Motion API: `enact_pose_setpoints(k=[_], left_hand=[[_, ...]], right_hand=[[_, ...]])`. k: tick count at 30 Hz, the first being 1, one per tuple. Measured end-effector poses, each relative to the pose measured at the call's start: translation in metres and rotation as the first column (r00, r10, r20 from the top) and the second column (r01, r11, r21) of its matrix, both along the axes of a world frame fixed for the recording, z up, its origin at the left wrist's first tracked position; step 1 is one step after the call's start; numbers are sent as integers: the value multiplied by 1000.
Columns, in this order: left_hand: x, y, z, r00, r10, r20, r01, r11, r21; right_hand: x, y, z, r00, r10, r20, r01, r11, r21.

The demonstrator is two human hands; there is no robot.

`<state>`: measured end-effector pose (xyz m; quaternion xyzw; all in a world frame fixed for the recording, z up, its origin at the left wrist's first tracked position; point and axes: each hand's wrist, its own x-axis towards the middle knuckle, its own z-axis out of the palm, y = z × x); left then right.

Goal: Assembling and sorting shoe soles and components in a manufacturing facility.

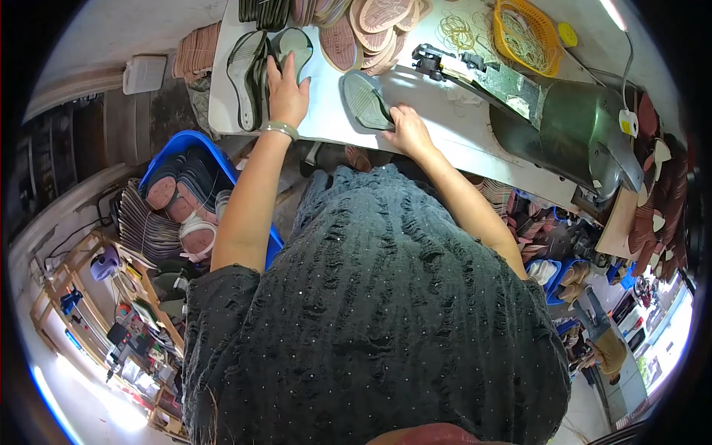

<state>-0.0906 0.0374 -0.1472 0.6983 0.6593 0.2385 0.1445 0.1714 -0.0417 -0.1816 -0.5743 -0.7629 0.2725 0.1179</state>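
My left hand [288, 95] reaches to a grey-green shoe sole [294, 43] at the back left of the white table. Its fingers are stretched out over the sole's surface, not wrapped round it. Close beside it on the left lies a stack of similar soles with dark rims [246, 78]. My right hand [408, 130] pinches the near edge of a single translucent grey-green sole [363, 100], which lies at a slant near the table's front edge. Part of that edge is hidden by the fingers.
Pink-brown insoles [378, 33] are piled at the table's back. A yellow basket [530, 33] holds pale bands. At right stands a dark green sewing machine [582, 126]. A blue tub [189, 141] with soles is at my left. A person [610, 352] is far right.
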Motion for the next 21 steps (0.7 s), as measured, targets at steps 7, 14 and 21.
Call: enact_pose_setpoints(k=[7, 14, 21], left_hand=[[38, -32, 36, 279, 324, 904, 215, 897, -387], [75, -36, 125, -23, 425, 905, 623, 714, -319], [98, -41, 134, 375, -36, 926, 337, 936, -100]], right_hand=[[-22, 6, 102, 379, -454, -806, -209, 807, -553], [-41, -5, 146, 137, -396, -908, -36, 914, -404], [-13, 5, 150, 713, -174, -680, 49, 979, -198]])
